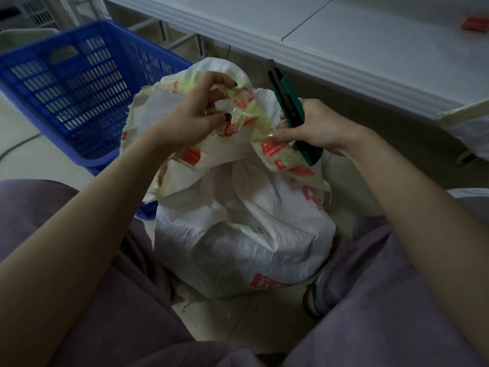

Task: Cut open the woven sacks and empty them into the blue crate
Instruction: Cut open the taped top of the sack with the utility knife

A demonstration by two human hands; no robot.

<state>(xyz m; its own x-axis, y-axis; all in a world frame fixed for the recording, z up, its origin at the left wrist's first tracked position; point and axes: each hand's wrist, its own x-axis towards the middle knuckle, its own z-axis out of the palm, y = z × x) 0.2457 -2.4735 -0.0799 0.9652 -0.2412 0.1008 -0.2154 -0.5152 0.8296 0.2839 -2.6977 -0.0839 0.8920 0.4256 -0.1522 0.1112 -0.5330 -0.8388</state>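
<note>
grips bunched mouth of white woven sack (238, 234) with left hand (195, 115); clasps green utility knife (288, 107) in right hand (315, 125), fingertips (276, 136) seemingly pinching sack's edge too. sits with sack upright on floor (31, 144) between knees (111, 300), beside blue crate (66, 83).

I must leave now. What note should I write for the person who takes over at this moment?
Left hand pinches the taped, bunched neck of the woven sack.
Right hand grips the green utility knife, fingertips also on the sack's edge.
The sack stands on the floor, close in front. The blue crate is ahead to the left, with nothing seen inside.
Done: knife brought to the neck.
Left: cut the neck open, then empty the sack into the crate.
</note>
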